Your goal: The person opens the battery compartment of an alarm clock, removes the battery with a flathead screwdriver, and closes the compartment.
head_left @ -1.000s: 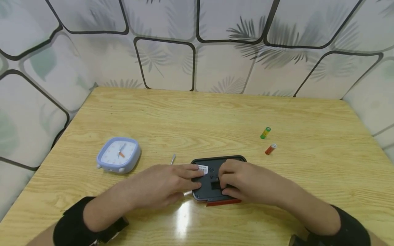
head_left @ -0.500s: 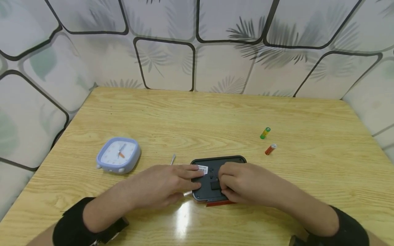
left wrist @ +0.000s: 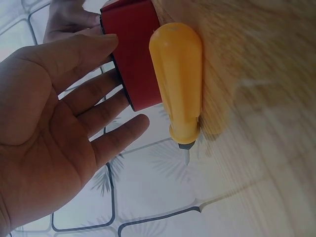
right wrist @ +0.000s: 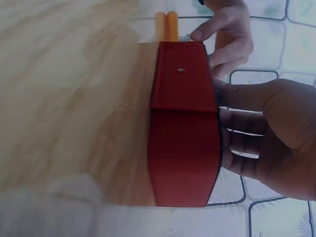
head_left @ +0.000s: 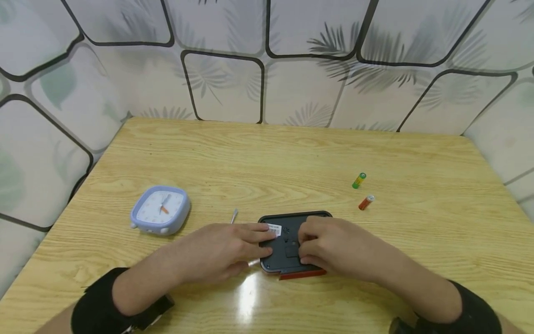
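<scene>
A red device with a black back (head_left: 277, 262) lies back up on the table, a barcode label (head_left: 274, 229) near its left edge. My left hand (head_left: 229, 250) rests on the left of the back with fingers spread. My right hand (head_left: 329, 243) touches the back's right part with bent fingers, beside a small flush rectangular panel (head_left: 291, 251). Its fingertips are partly hidden from the head camera; the right wrist view has them against the black edge of the red casing (right wrist: 185, 148). A screwdriver with a yellow handle (left wrist: 177, 79) lies beside the device, mostly under my left hand.
A light-blue alarm clock (head_left: 160, 210) stands at the left, tilted face up. Two batteries, one green and yellow (head_left: 359, 180) and one red (head_left: 366, 202), lie beyond my right hand. A patterned wall covering (head_left: 300, 93) rises behind the wooden table (head_left: 250, 153).
The dark opening in the device's back now appears covered by a flush panel. My right fingers have shifted slightly over the back. My left hand has stayed put.
</scene>
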A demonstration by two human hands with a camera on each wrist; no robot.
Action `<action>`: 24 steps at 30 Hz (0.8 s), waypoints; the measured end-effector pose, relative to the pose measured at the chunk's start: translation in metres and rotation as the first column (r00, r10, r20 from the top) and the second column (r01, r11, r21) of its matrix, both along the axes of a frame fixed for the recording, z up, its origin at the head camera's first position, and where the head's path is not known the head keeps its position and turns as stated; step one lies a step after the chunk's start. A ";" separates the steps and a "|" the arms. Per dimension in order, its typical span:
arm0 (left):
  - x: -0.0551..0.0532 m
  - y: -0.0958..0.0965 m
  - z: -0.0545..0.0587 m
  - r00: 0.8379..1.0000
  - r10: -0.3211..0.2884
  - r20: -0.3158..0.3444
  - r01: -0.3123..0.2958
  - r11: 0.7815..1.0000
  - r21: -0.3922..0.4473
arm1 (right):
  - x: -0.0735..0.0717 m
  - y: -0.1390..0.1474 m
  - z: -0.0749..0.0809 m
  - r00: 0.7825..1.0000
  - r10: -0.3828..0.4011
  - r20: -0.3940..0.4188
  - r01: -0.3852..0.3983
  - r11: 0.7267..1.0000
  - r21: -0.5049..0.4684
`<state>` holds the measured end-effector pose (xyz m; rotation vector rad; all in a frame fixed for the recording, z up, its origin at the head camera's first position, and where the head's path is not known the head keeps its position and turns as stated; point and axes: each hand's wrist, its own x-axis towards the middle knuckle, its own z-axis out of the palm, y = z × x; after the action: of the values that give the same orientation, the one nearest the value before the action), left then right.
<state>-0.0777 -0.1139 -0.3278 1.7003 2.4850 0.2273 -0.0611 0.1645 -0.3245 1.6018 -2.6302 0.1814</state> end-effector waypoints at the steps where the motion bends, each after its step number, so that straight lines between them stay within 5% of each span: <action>1: 0.000 0.000 0.000 1.000 -0.001 -0.004 0.001 1.000 -0.002 | 0.000 0.000 0.001 1.000 0.007 -0.002 -0.007 1.000 -0.006; 7: 0.001 0.001 0.002 1.000 0.003 0.000 -0.003 1.000 -0.012 | 0.002 0.000 -0.002 0.999 0.036 0.022 -0.034 0.997 -0.076; 11: 0.002 0.000 0.001 1.000 0.011 0.024 -0.010 1.000 -0.015 | -0.002 0.002 -0.004 0.995 -0.042 0.085 0.049 0.996 -0.079; 21: 0.000 -0.001 0.001 1.000 0.000 0.014 0.000 1.000 -0.026 | -0.008 0.011 -0.014 0.957 -0.220 0.187 0.208 0.975 0.083; 24: -0.001 -0.002 0.002 1.000 0.000 -0.011 0.000 0.999 0.033 | -0.009 0.011 -0.012 0.955 -0.236 0.177 0.222 0.970 0.094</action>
<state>-0.0783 -0.1158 -0.3258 1.7188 2.5023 0.2616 -0.0697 0.1759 -0.3366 1.3419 -2.9722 0.2377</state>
